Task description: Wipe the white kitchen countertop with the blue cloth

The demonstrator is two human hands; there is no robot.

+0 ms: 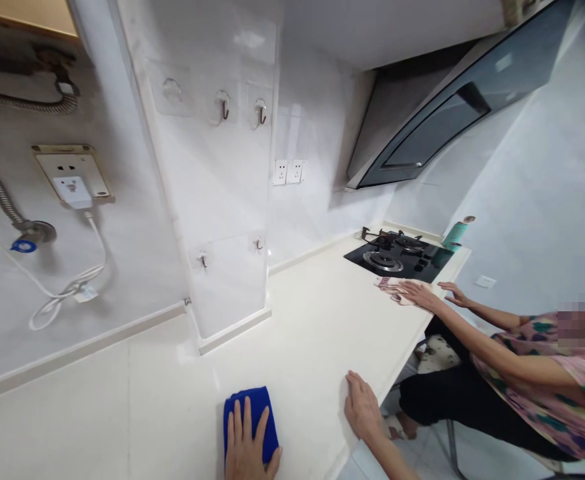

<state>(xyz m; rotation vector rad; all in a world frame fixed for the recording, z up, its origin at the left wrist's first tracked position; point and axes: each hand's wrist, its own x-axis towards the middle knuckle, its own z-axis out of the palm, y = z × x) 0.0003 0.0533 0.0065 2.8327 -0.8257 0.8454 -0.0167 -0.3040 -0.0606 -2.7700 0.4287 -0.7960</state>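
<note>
My left hand [249, 445] lies flat, fingers spread, on a folded blue cloth [250, 411] on the white countertop [302, 333] near the bottom edge of the view. My right hand [363, 407] rests palm down on the counter's front edge, fingers together and stretched out, holding nothing. A second person in a patterned top [547, 387] reaches in from the right. One of their hands [417, 294] presses a pinkish cloth [389, 288] on the counter beside the stove. Their other hand [455, 293] rests on the counter edge.
A black gas stove [397, 255] sits at the counter's far end under a range hood [452, 113], with a green bottle [456, 232] beside it. A white pillar with hooks [222, 107] stands at the back. At left, a wall socket with plug and coiled cable [75, 193].
</note>
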